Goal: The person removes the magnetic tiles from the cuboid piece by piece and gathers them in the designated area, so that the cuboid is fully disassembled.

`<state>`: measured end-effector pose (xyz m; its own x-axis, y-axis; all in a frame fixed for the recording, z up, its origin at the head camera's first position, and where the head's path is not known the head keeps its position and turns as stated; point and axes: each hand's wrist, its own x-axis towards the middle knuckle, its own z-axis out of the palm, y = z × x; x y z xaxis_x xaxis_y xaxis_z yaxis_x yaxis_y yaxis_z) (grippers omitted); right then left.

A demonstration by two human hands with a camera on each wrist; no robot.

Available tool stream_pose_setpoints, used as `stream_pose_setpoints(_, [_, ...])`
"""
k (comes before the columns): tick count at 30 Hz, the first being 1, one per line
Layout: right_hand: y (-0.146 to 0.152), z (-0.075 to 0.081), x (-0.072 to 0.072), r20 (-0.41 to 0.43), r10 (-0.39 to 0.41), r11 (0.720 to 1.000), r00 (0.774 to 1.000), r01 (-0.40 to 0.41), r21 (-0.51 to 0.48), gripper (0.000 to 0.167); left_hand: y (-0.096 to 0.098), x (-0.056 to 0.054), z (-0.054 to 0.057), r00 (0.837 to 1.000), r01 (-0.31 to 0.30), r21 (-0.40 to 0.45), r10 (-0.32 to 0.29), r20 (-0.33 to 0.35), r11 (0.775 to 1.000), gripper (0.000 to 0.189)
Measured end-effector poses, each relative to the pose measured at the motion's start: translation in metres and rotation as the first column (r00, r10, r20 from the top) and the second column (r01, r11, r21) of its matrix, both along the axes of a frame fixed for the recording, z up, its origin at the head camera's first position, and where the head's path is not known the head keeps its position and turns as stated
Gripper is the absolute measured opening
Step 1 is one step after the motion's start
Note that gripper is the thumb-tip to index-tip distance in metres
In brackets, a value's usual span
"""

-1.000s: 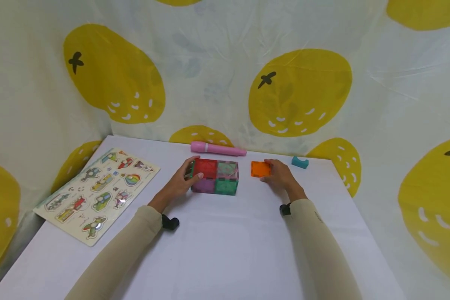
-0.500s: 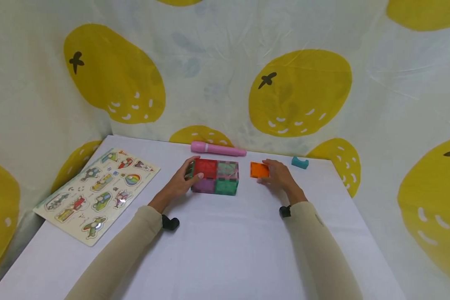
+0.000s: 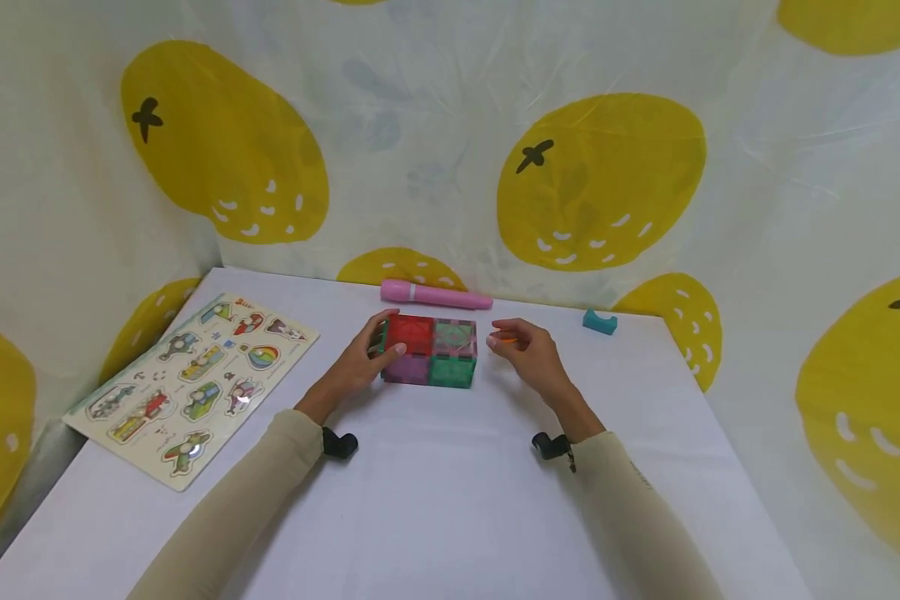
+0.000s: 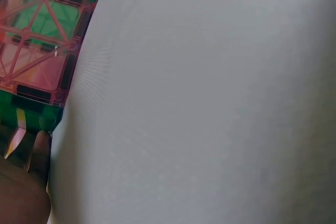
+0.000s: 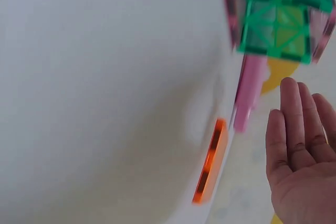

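In the head view, a box of see-through magnetic tiles (image 3: 453, 372), with red, purple, pink and green faces, sits on the table. My left hand (image 3: 356, 358) grips its left end, thumb over the front and fingers behind. The left wrist view shows fingertips at the green end (image 4: 31, 109). My right hand (image 3: 532, 358) is just right of the box; its fingers are straight and side by side in the right wrist view. There, an orange magnetic tile (image 5: 210, 162) lies apart from those fingers, seen edge-on. From the head, the right hand hides most of that tile.
A pink tube-shaped thing (image 3: 435, 296) lies behind the box along the table's back edge. Toward the back right is a small teal notched piece (image 3: 600, 322). A picture puzzle board (image 3: 225, 361) covers the left side. A lemon-print curtain (image 3: 420, 167) hangs behind the table.
My right hand has let go of the orange tile and moved left toward the box, turning so that it covers the tile. The left hand still holds the box in place.
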<state>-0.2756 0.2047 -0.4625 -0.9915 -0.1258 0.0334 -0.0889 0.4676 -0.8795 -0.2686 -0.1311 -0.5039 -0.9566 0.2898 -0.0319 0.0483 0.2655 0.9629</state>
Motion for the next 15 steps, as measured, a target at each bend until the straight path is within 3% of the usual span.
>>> stream_pose_setpoints(4, [-0.017,0.001,0.007,0.063,0.004,0.994,0.998,0.003,-0.110,0.040,0.000,0.000,0.000,1.000,0.001,0.004,-0.001,0.008,1.000,0.074])
stream_pose_setpoints(9, [-0.031,0.000,0.012,0.161,-0.068,0.980,0.985,0.096,-0.173,0.037,0.001,0.000,0.000,1.000,0.007,0.004,-0.007,0.011,1.000,0.074])
stream_pose_setpoints(15, [-0.041,0.000,0.013,0.184,-0.119,0.957,0.976,0.162,-0.241,0.039,0.000,0.000,0.001,1.000,0.007,0.001,-0.007,-0.010,1.000,0.073])
